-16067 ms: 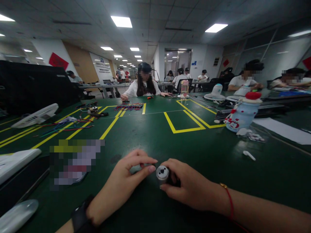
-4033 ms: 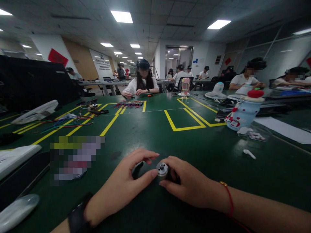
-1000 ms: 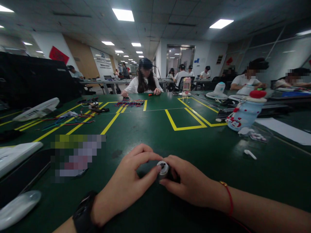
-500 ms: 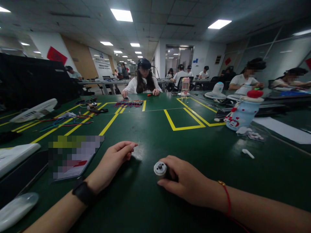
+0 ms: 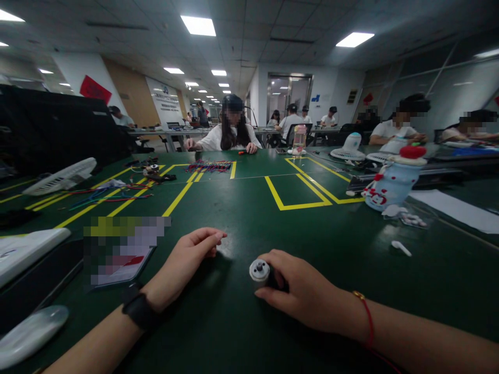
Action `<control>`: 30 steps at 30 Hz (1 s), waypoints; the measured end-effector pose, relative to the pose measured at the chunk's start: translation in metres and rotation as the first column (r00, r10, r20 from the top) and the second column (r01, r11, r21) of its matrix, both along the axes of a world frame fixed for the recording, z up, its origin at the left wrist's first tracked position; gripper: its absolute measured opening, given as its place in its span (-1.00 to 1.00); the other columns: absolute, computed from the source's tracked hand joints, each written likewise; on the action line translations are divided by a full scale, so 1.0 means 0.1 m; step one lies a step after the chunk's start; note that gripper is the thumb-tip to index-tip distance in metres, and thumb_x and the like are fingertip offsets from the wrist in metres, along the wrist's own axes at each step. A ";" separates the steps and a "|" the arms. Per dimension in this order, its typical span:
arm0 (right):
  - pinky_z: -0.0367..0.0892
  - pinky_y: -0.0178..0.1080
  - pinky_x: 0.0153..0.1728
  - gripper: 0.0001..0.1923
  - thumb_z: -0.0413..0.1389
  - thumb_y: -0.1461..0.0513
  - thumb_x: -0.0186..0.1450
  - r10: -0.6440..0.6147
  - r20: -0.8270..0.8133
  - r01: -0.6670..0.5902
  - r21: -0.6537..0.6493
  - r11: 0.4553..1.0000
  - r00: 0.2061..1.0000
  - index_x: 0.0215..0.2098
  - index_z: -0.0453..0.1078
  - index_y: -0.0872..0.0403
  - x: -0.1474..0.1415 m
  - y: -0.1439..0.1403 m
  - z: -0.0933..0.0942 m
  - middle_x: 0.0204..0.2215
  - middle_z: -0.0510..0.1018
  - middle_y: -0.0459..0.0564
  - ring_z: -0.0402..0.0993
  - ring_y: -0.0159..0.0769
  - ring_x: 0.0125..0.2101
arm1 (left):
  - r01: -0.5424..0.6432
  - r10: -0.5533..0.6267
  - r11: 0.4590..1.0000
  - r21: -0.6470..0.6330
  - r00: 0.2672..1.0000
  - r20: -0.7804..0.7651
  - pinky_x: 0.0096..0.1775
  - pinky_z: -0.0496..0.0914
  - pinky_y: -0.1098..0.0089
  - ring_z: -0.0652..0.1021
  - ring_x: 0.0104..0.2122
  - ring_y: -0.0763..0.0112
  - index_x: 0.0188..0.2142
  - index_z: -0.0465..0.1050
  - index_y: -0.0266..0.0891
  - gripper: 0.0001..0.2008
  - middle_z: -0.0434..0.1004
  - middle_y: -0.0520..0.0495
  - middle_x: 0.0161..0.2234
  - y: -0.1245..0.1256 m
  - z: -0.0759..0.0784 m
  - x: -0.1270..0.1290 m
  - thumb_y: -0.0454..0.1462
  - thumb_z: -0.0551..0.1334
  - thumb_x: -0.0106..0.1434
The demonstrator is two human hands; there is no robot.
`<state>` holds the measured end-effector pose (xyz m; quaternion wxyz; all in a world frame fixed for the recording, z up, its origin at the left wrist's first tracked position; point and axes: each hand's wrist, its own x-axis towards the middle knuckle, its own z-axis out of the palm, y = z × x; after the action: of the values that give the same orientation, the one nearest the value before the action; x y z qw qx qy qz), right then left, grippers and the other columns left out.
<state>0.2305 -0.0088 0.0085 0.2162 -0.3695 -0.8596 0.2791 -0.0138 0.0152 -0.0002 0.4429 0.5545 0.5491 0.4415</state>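
In the head view, a small electric motor (image 5: 259, 272) stands on the green table (image 5: 241, 332), its short shaft and pale round end facing up. My right hand (image 5: 298, 292) is wrapped around its right side, thumb in front and fingers behind. To the left, my left hand (image 5: 195, 252) rests on its side a short way from the motor. Thumb and forefinger meet at the tips and the other fingers curl under. Whether anything small is pinched there is hidden.
A phone-like flat item (image 5: 128, 254), partly blurred, and a white mouse (image 5: 35, 335) lie left. Loose wires (image 5: 113, 196) lie beyond. At right are a blue bottle (image 5: 392, 184) and a white earbud (image 5: 401, 248). A person (image 5: 230, 130) sits opposite, behind bundled wires (image 5: 210, 166).
The view has shifted slightly. Both my hands and the motor keep nearly the same pose. The person opposite has raised one hand off the table, to the left.
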 end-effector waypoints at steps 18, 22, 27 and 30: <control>0.13 -0.33 -0.45 -0.77 0.17 0.19 0.22 0.045 -0.028 -0.044 0.030 0.999 0.999 -0.18 0.31 0.07 0.01 0.03 -0.06 -0.33 0.39 -0.11 0.22 -0.41 -0.44 | 0.299 -0.175 0.898 0.324 0.916 -0.360 -0.25 0.28 0.41 0.41 -0.31 0.41 -0.25 0.55 -0.02 -0.87 0.32 0.06 -0.34 -0.30 0.23 0.34 -0.21 0.21 0.30; 0.14 -0.32 -0.43 -0.76 0.16 0.21 0.22 0.034 -0.014 -0.034 0.020 0.999 0.999 -0.15 0.31 0.06 0.01 0.03 -0.04 -0.33 0.39 -0.11 0.24 -0.40 -0.42 | 0.357 -0.247 0.902 0.242 0.888 -0.389 -0.24 0.27 0.43 0.40 -0.29 0.42 -0.25 0.57 0.01 -0.88 0.30 0.07 -0.33 -0.25 0.18 0.19 -0.22 0.24 0.28; 0.15 -0.31 -0.44 -0.79 0.15 0.21 0.22 0.020 0.002 -0.020 -0.002 1.000 1.000 -0.18 0.31 0.05 0.01 0.02 -0.07 -0.36 0.37 -0.12 0.25 -0.39 -0.44 | 0.525 -0.400 0.842 0.124 0.762 -0.509 -0.18 0.27 0.42 0.41 -0.23 0.40 -0.31 0.60 0.04 -0.92 0.34 0.07 -0.27 -0.18 0.04 0.12 -0.22 0.30 0.23; 0.16 -0.31 -0.45 -0.78 0.15 0.21 0.22 0.014 -0.007 -0.014 -0.027 1.000 1.000 -0.16 0.30 0.04 0.02 0.02 -0.08 -0.36 0.37 -0.12 0.26 -0.39 -0.44 | 0.551 -0.411 0.830 0.084 0.707 -0.576 -0.16 0.27 0.41 0.41 -0.21 0.38 -0.32 0.60 0.04 -0.93 0.38 0.07 -0.27 -0.18 0.00 0.14 -0.19 0.32 0.21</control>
<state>0.2321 -0.0069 0.0005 0.2121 -0.3655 -0.8575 0.2933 -0.0002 -0.0027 0.0001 0.2985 0.8304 0.4247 0.2023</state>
